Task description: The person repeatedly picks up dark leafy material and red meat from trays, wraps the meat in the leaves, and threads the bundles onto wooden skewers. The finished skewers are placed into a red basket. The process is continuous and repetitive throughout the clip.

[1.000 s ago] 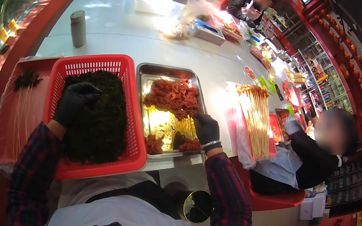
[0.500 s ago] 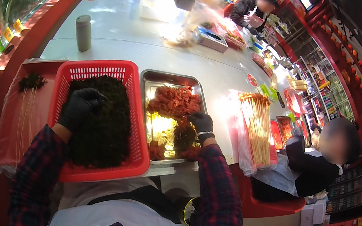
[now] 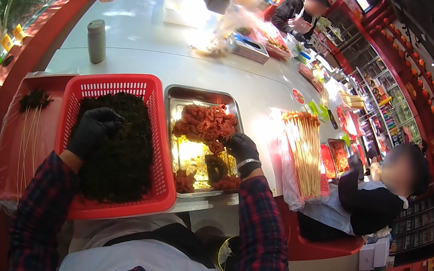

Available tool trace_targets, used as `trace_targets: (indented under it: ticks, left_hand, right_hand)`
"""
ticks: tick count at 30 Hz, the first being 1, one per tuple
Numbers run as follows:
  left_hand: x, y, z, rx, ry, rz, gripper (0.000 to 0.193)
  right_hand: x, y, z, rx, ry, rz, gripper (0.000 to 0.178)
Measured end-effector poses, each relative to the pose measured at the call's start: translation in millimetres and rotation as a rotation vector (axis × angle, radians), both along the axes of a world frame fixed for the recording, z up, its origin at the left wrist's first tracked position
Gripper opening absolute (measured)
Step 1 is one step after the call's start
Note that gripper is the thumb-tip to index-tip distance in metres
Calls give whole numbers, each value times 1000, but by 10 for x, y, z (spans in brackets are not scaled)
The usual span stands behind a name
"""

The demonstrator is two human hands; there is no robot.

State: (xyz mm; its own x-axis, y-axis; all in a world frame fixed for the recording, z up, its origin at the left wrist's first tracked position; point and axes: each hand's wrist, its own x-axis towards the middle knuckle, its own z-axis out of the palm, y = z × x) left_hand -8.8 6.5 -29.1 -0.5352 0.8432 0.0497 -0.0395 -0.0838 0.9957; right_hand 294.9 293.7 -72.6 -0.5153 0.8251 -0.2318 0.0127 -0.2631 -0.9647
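Note:
My left hand (image 3: pixel 95 130), in a black glove, is over dark green leafy greens (image 3: pixel 115 167) heaped in a red plastic basket (image 3: pixel 165 181). Its fingers are pinched together, and whatever they hold is lost against the dark leaves. Over the right side of a metal tray (image 3: pixel 171 94), my right hand (image 3: pixel 243 150) is also gloved in black, with its fingertips closed at a piece of raw red meat (image 3: pixel 216 147). Most of the red meat (image 3: pixel 202 121) is piled at the tray's far end, with smaller clumps near its front corners. A dark shadow falls below my right hand.
Left of the basket, a red tray (image 3: pixel 59 93) holds several skewers (image 3: pixel 28 143) tipped with greens. A grey bottle (image 3: pixel 96 41) stands beyond. Bundled bamboo skewers (image 3: pixel 306 157) lie at right, beside a seated co-worker (image 3: pixel 370 203). Another person (image 3: pixel 302 17) works at the far end.
The whole view has shifted slightly. My hands stay over the basket and the tray, with the right hand's fingers still at the meat.

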Motion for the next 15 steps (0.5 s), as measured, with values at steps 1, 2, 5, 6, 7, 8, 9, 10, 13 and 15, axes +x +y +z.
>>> trace_targets:
  ticks: [1,2,5,6,7,8,9,10,13,15]
  left_hand:
    - [-4,8,-9,4,-7,-10,11]
    - [-11,16,-24,9,-14,-20,11]
    - [-19,0,-38,10,-10,-16,11]
    - [-14,-5,-35,11,-5,-12,11]
    - [1,16,-19,11,3,-20,11]
    - [16,37,4,13,11,-29,10]
    - [20,26,9,10,17,-25,10]
    - [29,18,22,8,15,-22,10]
    - [36,-12,38,8,10,-11,10]
    - [21,-16,27,11,8,-4,10]
  right_hand:
    - [15,4,-2,-50,44,5,11]
    - [32,8,-3,-101,87,11,12]
    - [40,-60,34,-179,159,48,14]
    - [52,-92,55,-191,173,60,16]
    - [110,-40,-36,-23,125,86,16]
    - [168,43,-175,145,76,110,17]
    - [148,11,-164,227,49,135,18]
    - [131,-21,-152,309,24,156,19]
    - [97,-232,97,123,134,178,22]
    - [85,-342,272,-262,354,172,22]
